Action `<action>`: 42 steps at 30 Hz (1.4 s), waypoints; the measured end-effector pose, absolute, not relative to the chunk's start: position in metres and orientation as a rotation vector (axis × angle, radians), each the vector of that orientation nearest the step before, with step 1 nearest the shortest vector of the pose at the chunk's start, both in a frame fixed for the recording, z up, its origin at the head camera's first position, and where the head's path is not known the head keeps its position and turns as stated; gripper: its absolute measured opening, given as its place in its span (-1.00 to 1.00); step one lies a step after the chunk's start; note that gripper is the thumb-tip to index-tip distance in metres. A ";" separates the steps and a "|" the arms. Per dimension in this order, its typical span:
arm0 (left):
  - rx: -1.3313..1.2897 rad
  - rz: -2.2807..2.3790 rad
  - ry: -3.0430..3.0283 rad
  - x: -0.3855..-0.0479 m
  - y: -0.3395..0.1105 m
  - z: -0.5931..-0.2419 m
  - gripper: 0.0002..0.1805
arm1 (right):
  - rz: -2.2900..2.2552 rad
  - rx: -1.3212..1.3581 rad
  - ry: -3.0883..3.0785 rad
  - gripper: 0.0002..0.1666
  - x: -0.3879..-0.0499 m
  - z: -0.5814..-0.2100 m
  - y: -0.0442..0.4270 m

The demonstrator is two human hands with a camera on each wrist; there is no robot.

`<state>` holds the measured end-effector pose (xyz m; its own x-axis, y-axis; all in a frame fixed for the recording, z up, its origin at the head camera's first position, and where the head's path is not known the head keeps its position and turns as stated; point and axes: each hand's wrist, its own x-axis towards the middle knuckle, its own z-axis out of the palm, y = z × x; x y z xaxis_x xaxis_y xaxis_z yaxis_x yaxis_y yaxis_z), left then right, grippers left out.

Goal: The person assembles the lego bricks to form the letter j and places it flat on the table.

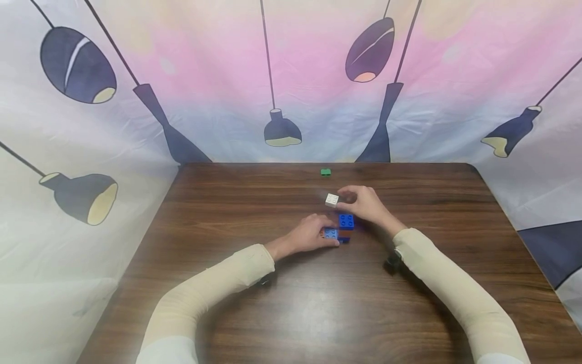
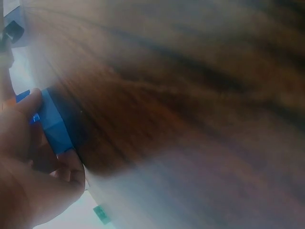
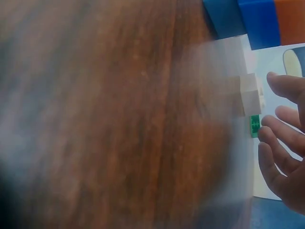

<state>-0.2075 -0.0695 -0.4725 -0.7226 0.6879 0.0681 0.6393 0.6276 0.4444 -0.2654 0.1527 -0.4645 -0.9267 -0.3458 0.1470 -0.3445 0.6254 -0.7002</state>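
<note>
My left hand grips a light blue toy building brick, thumb on the near side and fingers on the far side. In the left wrist view the same blue brick shows between thumb and fingertips. A darker blue brick sits just to the right, with orange showing below it; how these join is partly hidden. Beyond them stands a white brick, studs up. My right hand is beside it, and in the right wrist view its spread fingers are apart from the white brick.
A small green brick lies near the far edge of the brown wooden table. Behind the table hangs a cloth printed with lamps.
</note>
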 end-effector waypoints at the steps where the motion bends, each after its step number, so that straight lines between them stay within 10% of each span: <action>1: 1.120 0.686 2.734 -0.207 -0.069 -0.473 -0.47 | -1.220 -0.602 2.830 -0.44 -0.267 -0.466 0.152; 42: 1.107 0.663 2.732 -0.206 -0.069 -0.470 -0.44 | -1.038 -0.599 2.861 -0.51 -0.280 -0.470 0.145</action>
<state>-0.2063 -0.0695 -0.4700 -0.7253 0.6865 0.0520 0.6340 0.6366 0.4391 -0.2799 0.1453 -0.4696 -0.9247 -0.3692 0.0927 -0.3428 0.7017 -0.6246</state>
